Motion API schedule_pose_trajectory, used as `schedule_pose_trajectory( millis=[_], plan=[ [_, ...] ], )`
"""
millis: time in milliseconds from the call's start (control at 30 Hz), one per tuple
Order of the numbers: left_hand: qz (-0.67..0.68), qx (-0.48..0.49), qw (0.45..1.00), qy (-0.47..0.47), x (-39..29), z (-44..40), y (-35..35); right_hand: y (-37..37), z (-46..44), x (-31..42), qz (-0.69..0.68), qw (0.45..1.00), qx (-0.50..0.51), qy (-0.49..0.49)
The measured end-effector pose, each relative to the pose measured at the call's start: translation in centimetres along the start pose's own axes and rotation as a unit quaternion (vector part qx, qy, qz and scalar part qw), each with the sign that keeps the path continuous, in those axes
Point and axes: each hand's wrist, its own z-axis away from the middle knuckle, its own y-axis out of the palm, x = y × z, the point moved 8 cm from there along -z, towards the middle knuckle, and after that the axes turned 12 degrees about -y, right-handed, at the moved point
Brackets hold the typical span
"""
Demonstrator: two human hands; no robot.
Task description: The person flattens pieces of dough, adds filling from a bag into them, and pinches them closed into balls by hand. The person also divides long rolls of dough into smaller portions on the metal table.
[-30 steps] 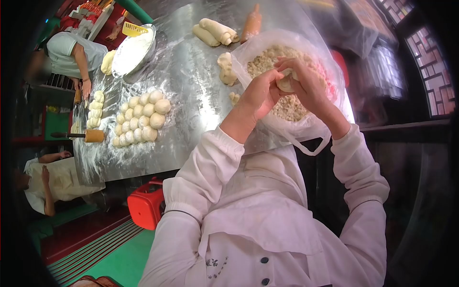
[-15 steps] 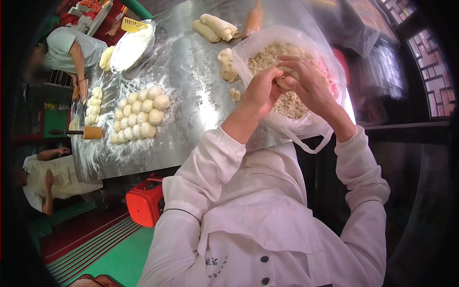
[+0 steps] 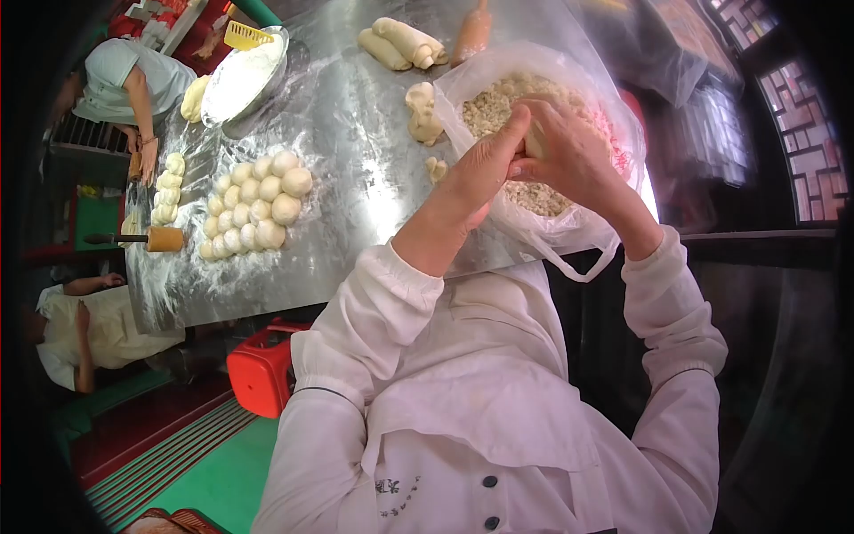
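Above a bowl lined with a clear plastic bag, my two hands are cupped together. A piece of pale dough shows in the gap between them, mostly hidden by fingers. My left hand is closed around its near side, thumb pointing up. My right hand curls over the far side with bent fingers. Crumbly beige filling fills the bowl below, with pink shreds along its right edge. To the left lie a lump of dough and small dough bits.
Several round dough balls stand in rows on the floured metal table. Dough rolls, a flour basin and a rolling pin are there too. A co-worker works at the far left. A red stool stands below.
My hands have closed more tightly around the dough, and my right fingers have come down over it. Less of the dough shows now. The camera view has shifted slightly.
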Motion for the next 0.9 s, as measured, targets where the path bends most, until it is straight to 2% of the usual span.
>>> schedule_pose_trajectory(
  millis=[33,67,100,133,200,233,267,300,333,367,433,500,567,600,633,700,733,767,833,867,900],
  plan=[
    [-0.029,0.019,0.999,-0.017,0.1,0.5,-0.1,-0.8,-0.3,0.0,0.0,1.0,0.002,-0.001],
    [-0.059,0.039,0.997,-0.034,0.1,0.9,-0.2,0.1,0.4,-1.9,-0.124,0.976,0.109,0.14],
    [-0.058,0.04,0.997,-0.032,0.0,1.1,-1.0,1.3,1.9,-2.7,-0.241,0.907,0.21,0.275],
    [-0.089,-0.003,0.996,0.015,-0.7,1.3,-2.5,1.0,1.5,-2.2,-0.24,0.907,0.212,0.273],
    [-0.15,-0.079,0.979,0.114,-2.4,1.8,-5.0,1.9,1.5,-1.0,-0.314,0.86,0.178,0.361],
    [-0.149,-0.086,0.978,0.114,-2.3,1.7,-4.8,3.3,1.3,0.0,-0.318,0.859,0.182,0.358],
    [-0.064,-0.142,0.97,0.185,-3.1,1.8,-5.0,3.7,-0.6,1.9,-0.332,0.912,0.073,0.23],
    [0.021,-0.193,0.947,0.255,-3.8,2.4,-5.4,3.7,-1.8,3.9,-0.336,0.936,-0.041,0.095],
    [0.097,-0.132,0.96,0.225,-3.5,2.8,-3.8,4.6,-2.1,4.5,-0.221,0.969,-0.076,0.076],
    [0.098,-0.137,0.959,0.227,-3.2,3.7,-3.4,5.0,-2.3,4.2,-0.225,0.969,-0.074,0.074],
    [0.12,-0.05,0.972,0.196,-2.1,4.5,-1.7,5.4,-2.1,1.4,-0.301,0.915,-0.104,0.246],
    [0.105,-0.09,0.966,0.218,-1.7,5.5,-2.9,6.0,-2.0,0.9,-0.326,0.903,-0.1,0.26],
    [-0.017,-0.147,0.977,0.156,-1.1,5.9,-5.7,7.3,-2.8,2.4,-0.341,0.919,-0.041,0.195],
    [0.06,-0.183,0.971,0.141,-0.8,6.1,-7.3,7.1,-3.4,3.2,-0.301,0.942,-0.042,0.144],
    [0.064,-0.191,0.969,0.143,-0.8,6.7,-8.4,7.1,-3.5,3.3,-0.308,0.94,-0.036,0.141],
    [0.05,-0.157,0.979,0.116,-0.7,7.5,-9.3,8.1,-3.8,4.4,-0.158,0.974,0.141,0.084],
    [0.064,-0.125,0.987,0.074,-0.1,7.6,-9.1,9.5,-3.3,5.1,-0.248,0.947,0.163,0.122],
    [0.069,-0.127,0.987,0.074,-0.1,8.1,-9.2,9.7,-3.3,5.8,-0.249,0.946,0.169,0.121],
    [0.117,-0.131,0.984,0.024,0.7,8.6,-9.5,11.3,-2.8,7.2,-0.301,0.903,0.266,0.153],
    [0.119,-0.133,0.984,0.028,1.0,8.9,-10.1,10.9,-3.5,8.5,-0.218,0.955,0.2,0.007],
    [0.108,-0.136,0.984,0.033,1.7,9.1,-11.1,11.8,-3.3,8.6,-0.22,0.954,0.203,0.001]
  ],
)
